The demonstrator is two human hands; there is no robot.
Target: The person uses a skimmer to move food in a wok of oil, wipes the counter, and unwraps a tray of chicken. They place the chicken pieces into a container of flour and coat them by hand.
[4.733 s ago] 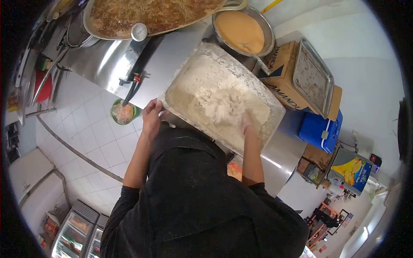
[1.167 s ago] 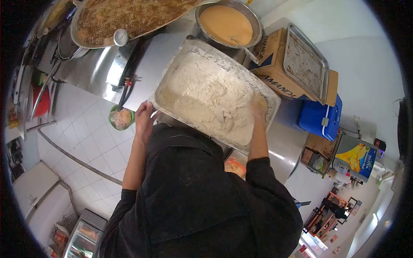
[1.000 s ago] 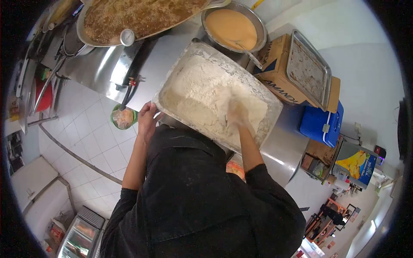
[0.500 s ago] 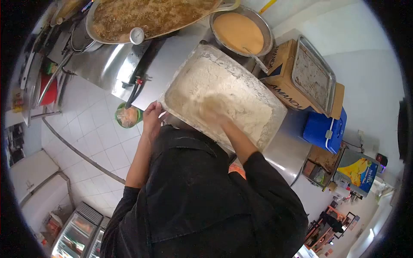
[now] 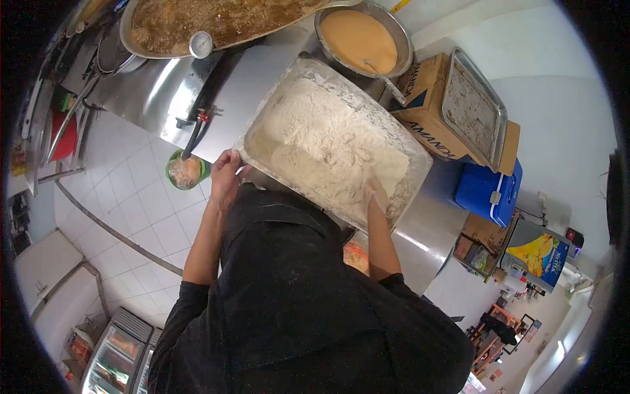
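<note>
- Flour tray [image 5: 401,139] overhangs the desk [image 5: 249,72]; your left hand [image 5: 225,175], fingers curled, grips its corner.
- Right hand [image 5: 377,194] lies open in flour; hard pushing risks tipping.

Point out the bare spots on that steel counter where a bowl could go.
Bare steel counter lies between the flour tray and the frying pan. Another strip lies between the tray's near right corner and the blue cooler. It is crowded by the batter bowl and cardboard box.
</note>
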